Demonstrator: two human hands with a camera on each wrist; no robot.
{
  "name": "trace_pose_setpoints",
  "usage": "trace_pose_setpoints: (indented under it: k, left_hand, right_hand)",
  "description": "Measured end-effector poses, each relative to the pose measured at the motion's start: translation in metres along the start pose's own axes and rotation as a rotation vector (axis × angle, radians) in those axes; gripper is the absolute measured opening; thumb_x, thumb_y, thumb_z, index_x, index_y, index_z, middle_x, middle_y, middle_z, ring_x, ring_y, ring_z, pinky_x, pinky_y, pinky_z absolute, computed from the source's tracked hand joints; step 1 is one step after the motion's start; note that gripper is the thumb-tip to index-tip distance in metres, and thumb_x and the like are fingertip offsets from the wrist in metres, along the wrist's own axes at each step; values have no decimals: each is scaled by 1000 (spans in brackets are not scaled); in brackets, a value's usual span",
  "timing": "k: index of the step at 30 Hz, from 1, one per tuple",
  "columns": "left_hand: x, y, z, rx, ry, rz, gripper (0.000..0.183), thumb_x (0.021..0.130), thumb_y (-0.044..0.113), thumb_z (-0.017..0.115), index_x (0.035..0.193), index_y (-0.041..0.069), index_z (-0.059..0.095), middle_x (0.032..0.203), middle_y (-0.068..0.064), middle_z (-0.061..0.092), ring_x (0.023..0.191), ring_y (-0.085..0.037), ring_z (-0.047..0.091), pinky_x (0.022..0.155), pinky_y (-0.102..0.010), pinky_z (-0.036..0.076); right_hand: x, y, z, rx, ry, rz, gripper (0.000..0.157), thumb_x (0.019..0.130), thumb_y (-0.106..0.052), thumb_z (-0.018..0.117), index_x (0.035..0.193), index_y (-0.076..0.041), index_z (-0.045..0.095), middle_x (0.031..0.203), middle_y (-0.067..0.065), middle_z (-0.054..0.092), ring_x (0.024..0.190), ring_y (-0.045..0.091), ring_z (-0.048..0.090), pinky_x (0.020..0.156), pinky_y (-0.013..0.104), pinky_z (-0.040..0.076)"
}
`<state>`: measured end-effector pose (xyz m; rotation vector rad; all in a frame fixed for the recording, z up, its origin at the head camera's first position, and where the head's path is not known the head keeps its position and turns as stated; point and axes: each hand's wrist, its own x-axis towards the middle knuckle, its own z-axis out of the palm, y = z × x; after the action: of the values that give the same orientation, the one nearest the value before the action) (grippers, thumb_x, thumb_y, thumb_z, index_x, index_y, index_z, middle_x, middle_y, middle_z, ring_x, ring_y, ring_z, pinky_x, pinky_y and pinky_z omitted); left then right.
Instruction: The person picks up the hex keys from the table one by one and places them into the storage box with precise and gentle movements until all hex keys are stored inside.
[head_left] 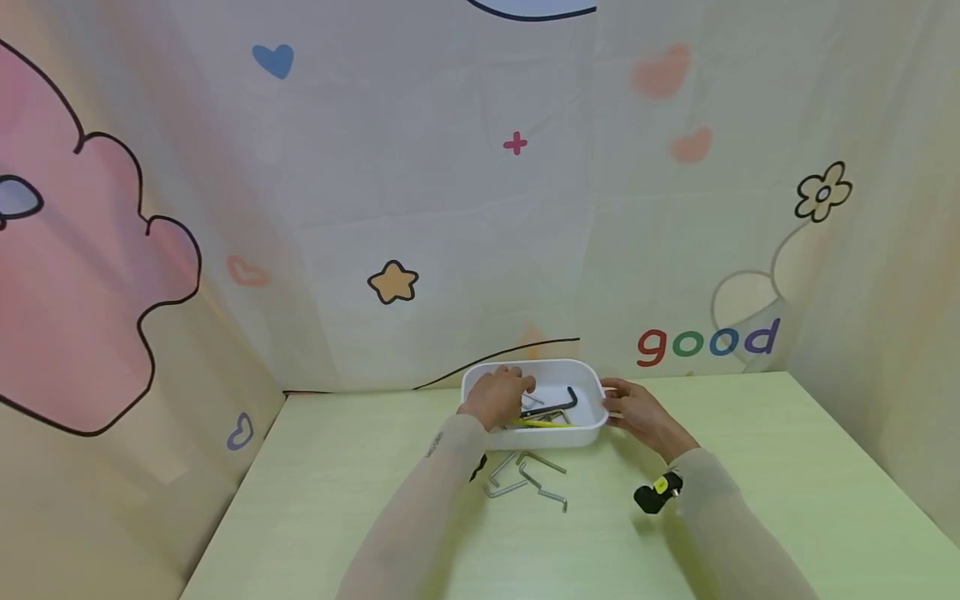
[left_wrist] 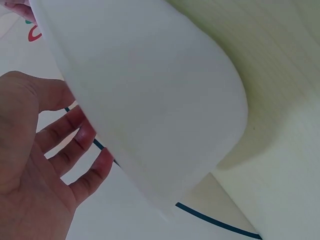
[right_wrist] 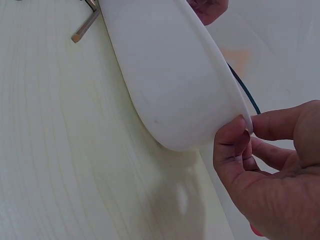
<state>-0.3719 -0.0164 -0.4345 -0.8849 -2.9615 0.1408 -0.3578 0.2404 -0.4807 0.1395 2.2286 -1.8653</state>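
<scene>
A white plastic tray [head_left: 536, 437] stands at the back of the table. My right hand [head_left: 641, 412] pinches its right rim between thumb and fingers, as the right wrist view shows up close. Over the left part of the tray, my left hand [head_left: 498, 396] reaches down past the rim with its fingers bent and spread. Its fingertips are hidden behind the tray wall, so I cannot tell whether they hold anything. Inside lie a black hex key [head_left: 551, 407], a yellow stick-like piece [head_left: 543, 423] and some thin metal keys.
Several silver L-shaped hex keys [head_left: 506, 490] lie loose on the pale wooden table [head_left: 585, 550] in front of the tray. A printed cloth [head_left: 450, 208] hangs directly behind the tray, and further cloth encloses both sides.
</scene>
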Motion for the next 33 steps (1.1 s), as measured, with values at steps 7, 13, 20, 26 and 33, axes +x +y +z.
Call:
trace_pose_setpoints:
  k: [7,13,20,26,33]
  left_hand:
    - [-8,1,1,-14,52,25,31,99,19,56,130,25,60,119,3,61,108,-17,58,86,-33,53]
    - [-14,4,0,-12,106,59,31,99,19,54,129,24,60,119,3,61,108,-18,57,84,-33,52]
    - [-26,8,-4,27,149,88,30,99,20,54,129,24,58,117,4,60,105,-16,55,83,-30,51]
    - [-36,10,-8,41,210,111,29,98,21,54,127,24,59,117,5,60,104,-15,55,83,-30,51]
    - [-47,14,-18,21,272,135,29,98,21,56,126,24,60,117,5,61,105,-14,55,84,-30,51]
  right_hand:
    - [-1,0,0,-4,-3,8,53,100,-5,44,152,-5,32,135,18,40,119,31,46,106,42,48]
    - [-2,1,-1,5,-11,2,53,100,-4,44,152,-4,31,133,17,40,119,31,45,103,39,50]
    - [-4,0,-1,17,-23,-7,52,100,-3,43,151,-3,32,132,16,40,117,29,45,94,31,53]
    - [-4,-2,0,15,-30,-7,52,100,-3,43,151,-4,32,131,16,40,118,29,44,95,31,52]
    - [-4,-2,0,3,-37,-23,52,101,-4,43,151,-4,31,134,17,40,119,30,44,98,33,51]
